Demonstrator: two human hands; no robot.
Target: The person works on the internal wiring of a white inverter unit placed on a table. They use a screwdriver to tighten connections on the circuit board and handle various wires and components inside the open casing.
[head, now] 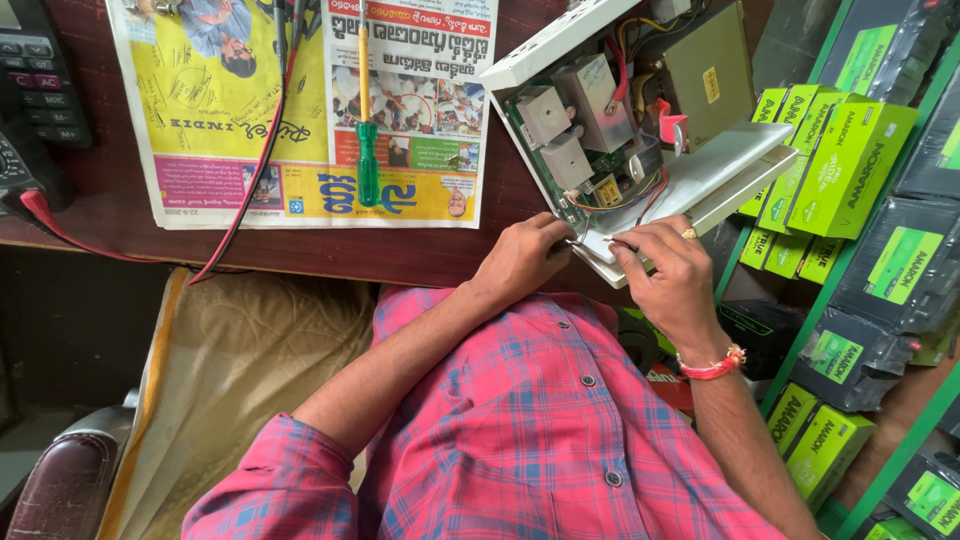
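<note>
Dark reddish wooden bench (300,250), spread with a colourful newspaper (300,110). On the paper, a green-handled screwdriver (367,160), upright in the view, with red and black test leads (262,150) trailing across the page and off the near edge. At far left, part of a black calculator (35,70). To the right, green shelving (860,300) stacked with bright green boxes (850,165) and dark wrapped packs (900,265).

At the bench's near right corner, an opened white electrical unit (640,130), cover tilted back, showing a green circuit board, grey block components and red, yellow and black wiring. Left hand (522,258) at the unit's near edge, fingers curled tight, pinching something small and metallic, too small to identify. Right hand (668,270) just beside it, ring on one finger and red thread at the wrist, fingers curled around the white casing edge, thumb and forefinger pressed close on a thin wire there. Both hands nearly touching. Below, a pink and blue checked shirt (540,430) and a tan-covered seat (240,370).
</note>
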